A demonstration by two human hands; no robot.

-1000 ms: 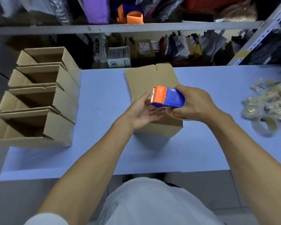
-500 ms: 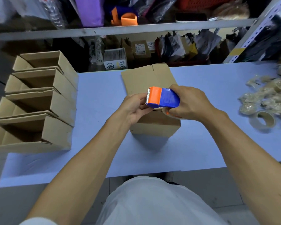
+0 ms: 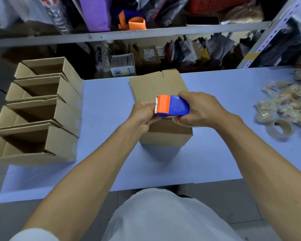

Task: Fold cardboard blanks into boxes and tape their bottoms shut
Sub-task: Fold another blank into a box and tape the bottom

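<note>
A brown cardboard box (image 3: 165, 133) stands bottom-up in the middle of the blue table (image 3: 207, 153), its closed flaps facing up. Above it my right hand (image 3: 203, 110) grips a blue and orange tape dispenser (image 3: 172, 106) with a roll of clear tape under it. My left hand (image 3: 142, 113) is at the dispenser's toothed orange end, fingers curled as if pinching the tape end there; the tape itself is too thin to make out.
Several folded open boxes (image 3: 40, 108) lie in a row at the table's left edge. At the right lie a spare tape roll (image 3: 279, 130) and a heap of crumpled used tape (image 3: 285, 105). Cluttered shelves (image 3: 146, 33) run behind the table.
My left hand went from open under the dispenser to curled at its orange cutter end. The dispenser and right hand stayed over the box.
</note>
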